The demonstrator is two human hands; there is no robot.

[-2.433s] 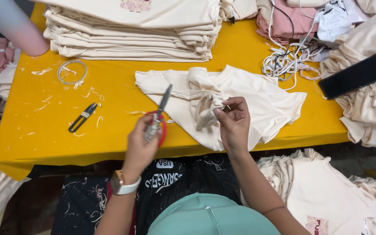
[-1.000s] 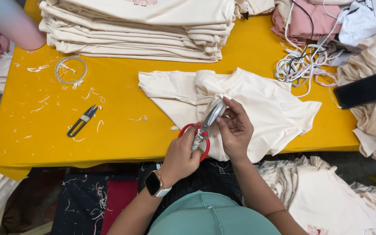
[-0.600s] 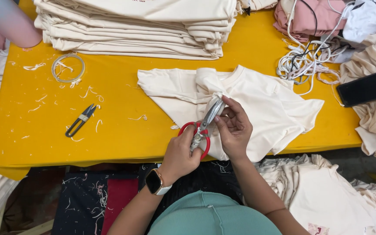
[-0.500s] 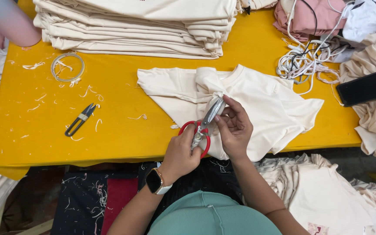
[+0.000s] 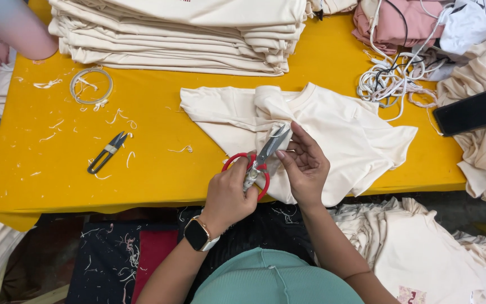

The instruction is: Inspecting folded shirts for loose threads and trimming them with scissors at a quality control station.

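While my left hand [image 5: 229,194] grips the red-handled scissors [image 5: 260,160], my right hand [image 5: 306,163] pinches the cream shirt [image 5: 338,121].
Both hands are closed tight, blades angled up into a bunched fold of the shirt, which lies spread on the yellow table [image 5: 158,169], near its front edge, with thread snips [image 5: 107,152] well to my left.

L hand [image 5: 229,194] grips red scissors [image 5: 261,160]; R hand [image 5: 306,166] pinches cream shirt [image 5: 333,121].
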